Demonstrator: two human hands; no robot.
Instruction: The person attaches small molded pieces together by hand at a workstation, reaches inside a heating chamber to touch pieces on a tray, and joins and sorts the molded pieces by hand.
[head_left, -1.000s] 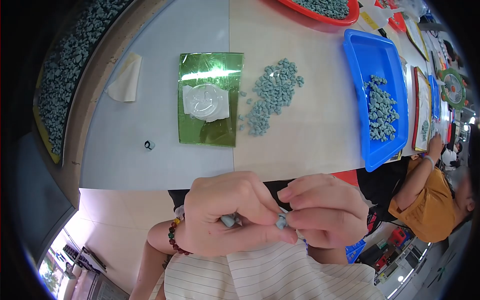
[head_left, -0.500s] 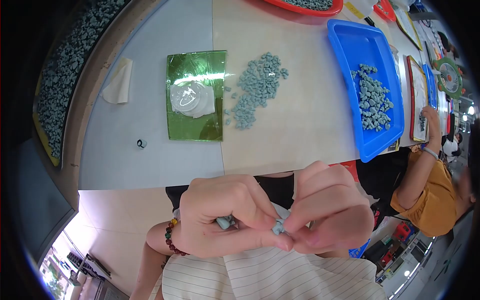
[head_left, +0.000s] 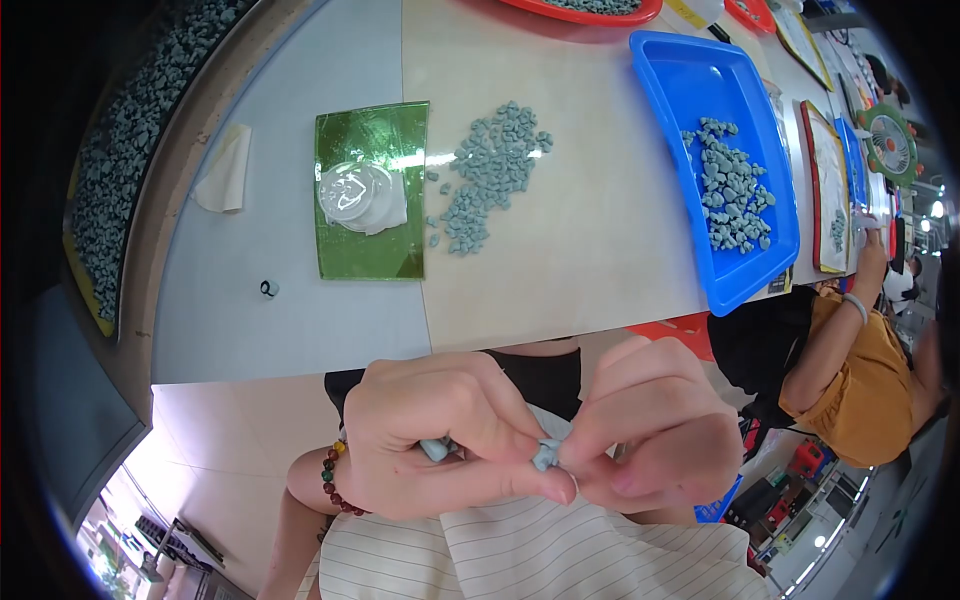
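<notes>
1. In the grip of the left hand (head_left: 425, 405): small blue-green stone (head_left: 546, 456), pinched between thumb and finger. Spare stones (head_left: 436, 449) tucked in same palm.
2. At the pinched one from the opposite side: fingertips of the right hand (head_left: 655, 415). Cannot tell if pinching or only pressing.
3. Held bodyward of the green sheet (head_left: 370, 258), past the tabletop (head_left: 310, 345) edge, above striped garment (head_left: 580, 550). If squeezed off-centre, could slip into cloth folds or onto the floor (head_left: 230, 425).
4. Spares: could spill with any loosening of curled fingers.
5. Right of green sheet: loose pile (head_left: 490, 180), then blue tray (head_left: 725, 285). If dropped into either, hard to pick out among lookalikes.
</notes>
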